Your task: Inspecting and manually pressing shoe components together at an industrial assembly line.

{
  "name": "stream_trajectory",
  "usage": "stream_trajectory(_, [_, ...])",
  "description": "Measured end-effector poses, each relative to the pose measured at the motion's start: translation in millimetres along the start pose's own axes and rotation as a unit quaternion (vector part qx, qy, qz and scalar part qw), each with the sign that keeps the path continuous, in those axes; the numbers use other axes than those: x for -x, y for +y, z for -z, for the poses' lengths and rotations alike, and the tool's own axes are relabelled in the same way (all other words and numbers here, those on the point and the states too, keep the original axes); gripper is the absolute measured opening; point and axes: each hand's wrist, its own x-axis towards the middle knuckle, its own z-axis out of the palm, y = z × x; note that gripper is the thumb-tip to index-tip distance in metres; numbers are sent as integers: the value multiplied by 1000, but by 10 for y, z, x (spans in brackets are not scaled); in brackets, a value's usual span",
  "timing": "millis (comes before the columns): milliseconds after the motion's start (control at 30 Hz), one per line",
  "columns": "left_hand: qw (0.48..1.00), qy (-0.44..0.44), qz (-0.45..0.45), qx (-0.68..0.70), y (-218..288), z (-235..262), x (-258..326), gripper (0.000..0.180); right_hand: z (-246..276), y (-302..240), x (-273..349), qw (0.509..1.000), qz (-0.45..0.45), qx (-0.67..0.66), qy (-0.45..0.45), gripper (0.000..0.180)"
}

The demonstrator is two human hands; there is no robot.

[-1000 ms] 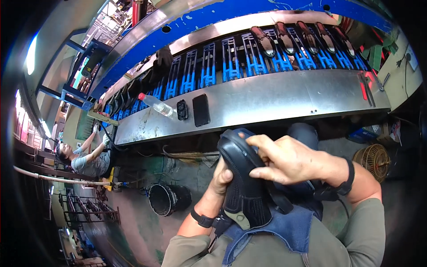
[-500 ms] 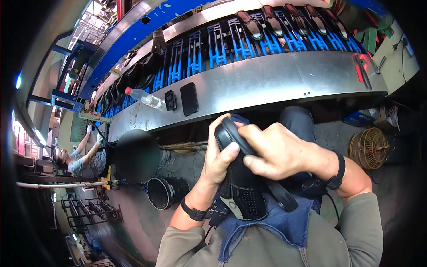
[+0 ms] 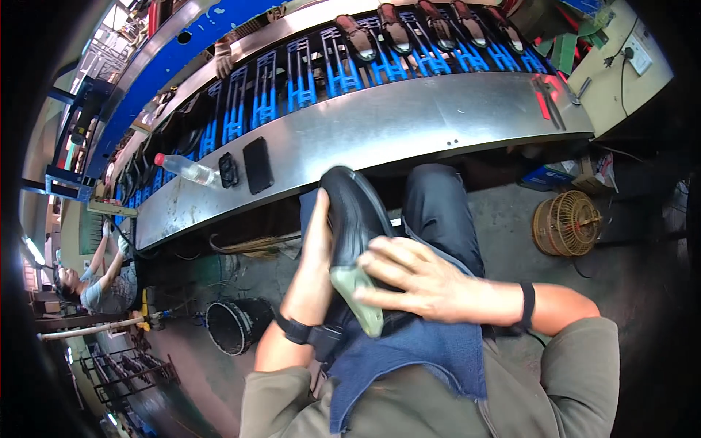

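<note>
A black shoe [image 3: 350, 212] is held over my lap, its long dark face up and its toe end toward the bench. Its end near me is pale green [image 3: 358, 292]. My left hand [image 3: 314, 248] grips the shoe along its left side; most of those fingers are hidden behind it. From the right, my right hand [image 3: 423, 281] lies against the shoe near the pale part, fingers stretched and spread, slightly blurred. A blue cloth [image 3: 416, 358] covers my lap below the shoe.
A metal bench [image 3: 409, 113] crosses ahead, bearing a phone [image 3: 258, 166], a small black object [image 3: 228, 170], a plastic bottle [image 3: 186, 168] and tools [image 3: 548, 102]. Shoes [image 3: 355, 36] stand on blue racks behind it. A black bucket [image 3: 232, 326], a round fan [image 3: 566, 223] and a co-worker [image 3: 106, 281] are farther aside.
The shoe has turned over in my hands, bringing a pale green part into view. My right hand has gone from a closed grip near the toe to spread fingers lower down. The view has shifted.
</note>
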Motion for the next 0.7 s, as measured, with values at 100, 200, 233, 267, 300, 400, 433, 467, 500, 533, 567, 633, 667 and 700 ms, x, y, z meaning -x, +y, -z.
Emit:
stream_trajectory(100, [998, 47, 27, -23, 176, -2, 33, 48, 64, 267, -267, 986, 138, -16, 91, 52])
stream_trajectory(200, [980, 61, -153, -113, -51, 288, 212, 45, 367, 205, -572, 979, 52, -136, 145, 60])
stream_trajectory(233, [892, 42, -168, -417, 82, 412, 392, 44, 474, 195, -643, 968, -46, -184, 165, 59])
stream_trajectory(267, [715, 15, -164, -680, 252, 474, 542, 43, 531, 203, -680, 944, -147, -229, 186, 58])
stream_trajectory(300, [650, 35, -309, -693, 148, 442, 480, 41, 384, 381, -634, 922, -229, -273, 151, 53])
stream_trajectory(400, [720, 6, -506, -475, -156, 174, -186, 50, -379, 1206, -351, 738, -483, -469, 37, 47])
stream_trajectory(433, [856, 30, -379, -351, -154, 98, -433, 51, -377, 1329, -353, 665, -534, -516, 81, 47])
stream_trajectory(467, [948, 52, -234, -208, -101, 15, -631, 51, -351, 1414, -363, 583, -578, -558, 122, 47])
stream_trajectory(500, [957, 64, -176, -221, 44, -98, -711, 50, -291, 1395, -415, 603, -568, -542, 140, 47])
stream_trajectory(533, [963, 74, -107, -236, 174, -173, -759, 48, -246, 1331, -430, 617, -563, -525, 164, 47])
stream_trajectory(567, [949, 9, -105, -297, 239, -52, -884, 43, -385, 1453, -380, 646, -531, -522, 169, 44])
stream_trajectory(633, [962, 0, -81, -260, 297, -8, -891, 32, -375, 1519, -376, 653, -521, -535, 125, 37])
stream_trajectory(667, [965, -36, -60, -252, 356, 94, -907, 29, -321, 1506, -372, 653, -496, -561, 115, 34])
stream_trajectory(700, [957, -76, -66, -270, 367, 85, -786, 24, -287, 1489, -321, 684, -406, -598, 95, 32])
